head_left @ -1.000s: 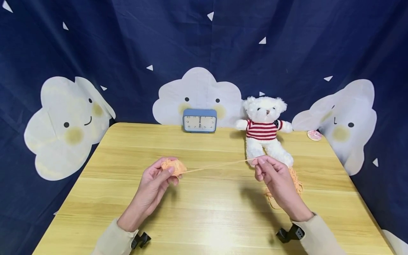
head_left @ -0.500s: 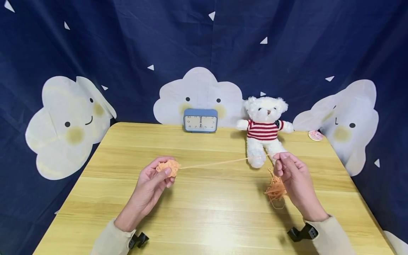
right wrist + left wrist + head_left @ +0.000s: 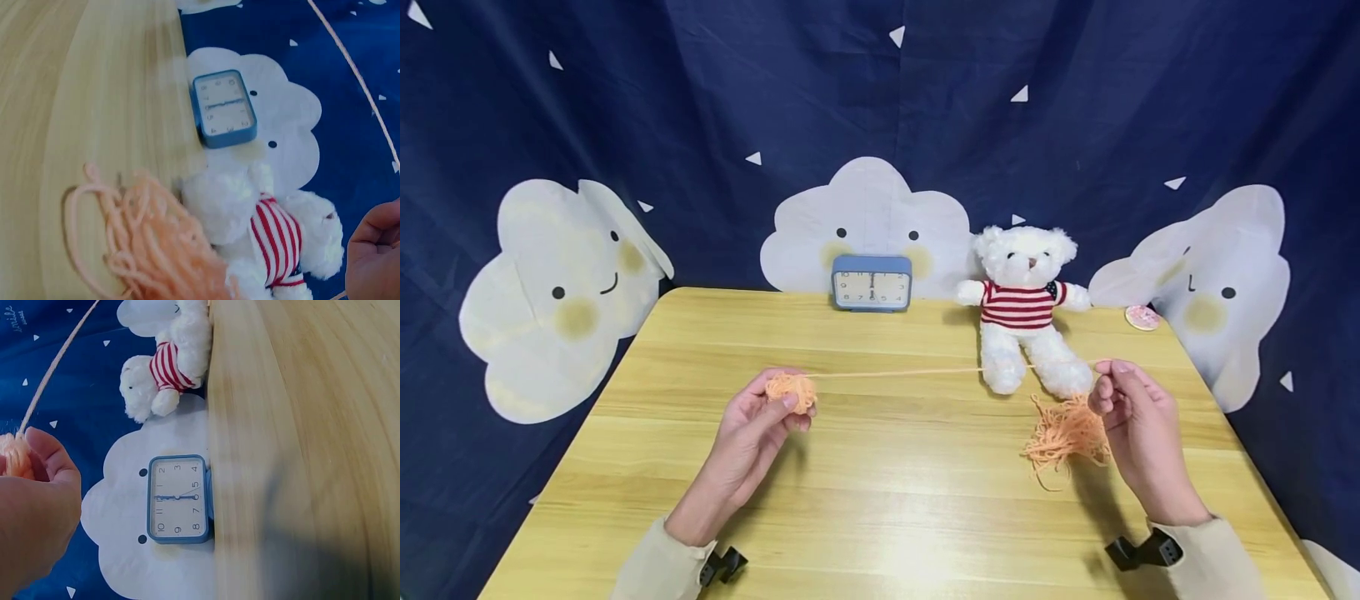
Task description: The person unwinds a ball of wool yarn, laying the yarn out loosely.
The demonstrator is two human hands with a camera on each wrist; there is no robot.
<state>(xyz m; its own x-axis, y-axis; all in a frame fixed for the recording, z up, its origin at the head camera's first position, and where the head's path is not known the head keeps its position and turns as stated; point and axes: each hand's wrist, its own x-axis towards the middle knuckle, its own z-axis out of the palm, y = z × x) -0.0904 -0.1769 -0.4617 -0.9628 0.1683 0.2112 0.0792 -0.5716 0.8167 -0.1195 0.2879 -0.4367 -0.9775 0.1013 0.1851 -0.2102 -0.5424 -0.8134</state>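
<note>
My left hand (image 3: 756,433) grips a small ball of orange yarn (image 3: 792,393) between thumb and fingers, above the table's left half. From the ball a single yarn strand (image 3: 895,372) runs taut to the right, passing in front of the bear's legs. My right hand (image 3: 1142,433) pinches that strand between thumb and forefinger, its other fingers curled. Just left of the right hand, a loose tangled heap of orange yarn (image 3: 1067,433) lies on the table. The left wrist view shows the strand rising from the yarn ball (image 3: 15,456) by the thumb.
A white teddy bear (image 3: 1018,308) in a red-striped sweater sits at the back of the wooden table (image 3: 880,500), behind the heap. A blue clock (image 3: 871,283) stands at the back middle. A small round pink disc (image 3: 1142,317) lies at the back right corner. A dark blue curtain hangs behind.
My right hand has moved right, drawing the strand longer and uncovering more of the yarn heap. My left hand has shifted slightly left and turned the ball a little.
</note>
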